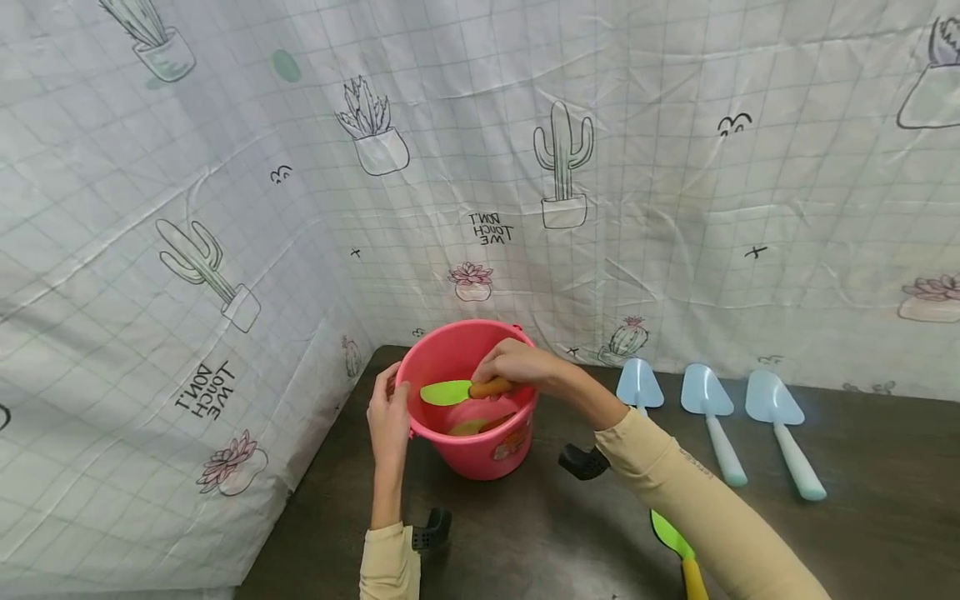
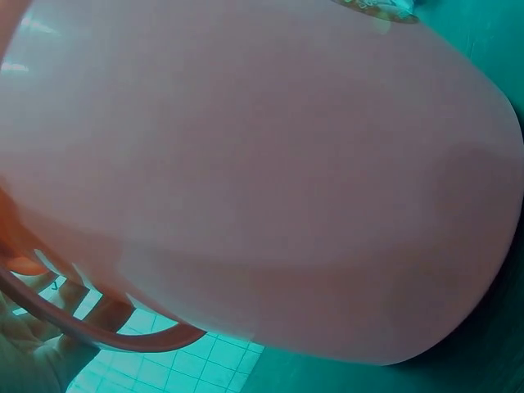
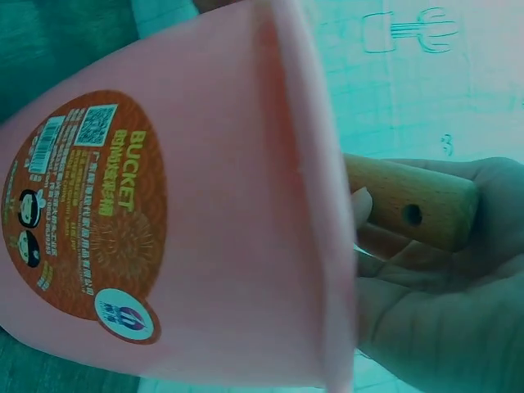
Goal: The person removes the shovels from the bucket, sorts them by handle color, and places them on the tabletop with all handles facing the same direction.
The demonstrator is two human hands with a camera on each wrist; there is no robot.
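Note:
A pink bucket (image 1: 480, 454) stands on the dark table (image 1: 885, 533) near the back left corner. My left hand (image 1: 388, 417) grips its left rim. My right hand (image 1: 517, 367) is over the bucket's mouth and holds a green trowel (image 1: 447, 392) by its wooden handle (image 3: 413, 205), blade pointing left inside the rim. Another green and wooden tool (image 1: 480, 426) lies at the bottom of the bucket. The left wrist view is filled by the bucket's wall (image 2: 262, 180). The right wrist view shows the bucket's orange label (image 3: 90, 213) and my fingers (image 3: 426, 303) curled round the handle.
Three pale blue trowels (image 1: 711, 417) lie in a row on the table to the right of the bucket. A green and yellow trowel (image 1: 678, 550) lies near the front, partly under my right sleeve. A cactus-print cloth (image 1: 225, 250) hangs behind and to the left.

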